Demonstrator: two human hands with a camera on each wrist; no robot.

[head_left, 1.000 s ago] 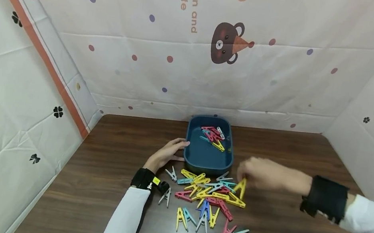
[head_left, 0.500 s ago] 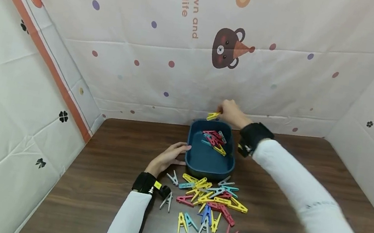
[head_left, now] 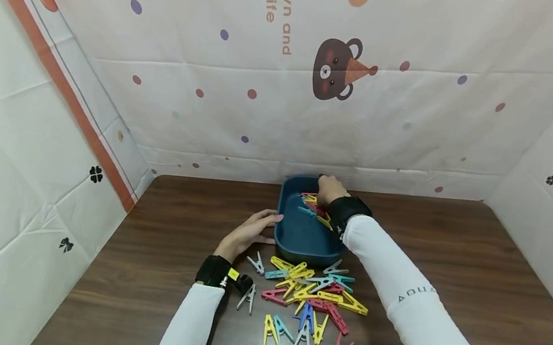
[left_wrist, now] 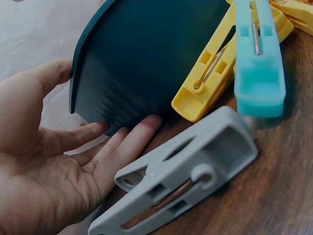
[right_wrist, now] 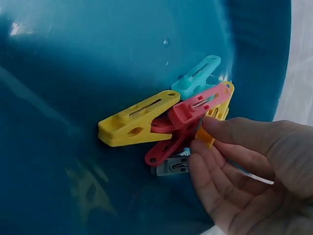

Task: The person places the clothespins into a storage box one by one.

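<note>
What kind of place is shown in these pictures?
Probably a makeshift tabletop booth, not a lived-in room: printed cloth sheets with a cartoon bear hang on three sides of a wooden table, which holds only a blue tray and a pile of clothespins.

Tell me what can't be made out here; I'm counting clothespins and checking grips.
- Head view: the right hand and its sleeve cover part of the clothespins in the blue tray; no exact count.
- Right wrist view: a yellow clothespin lies at the fingertips, which hide part of it; pinched or just released, unclear.
- Left wrist view: the grey clothespin is cut off by the bottom edge.
- Head view: the clothespin pile overlaps too much to count.
</note>
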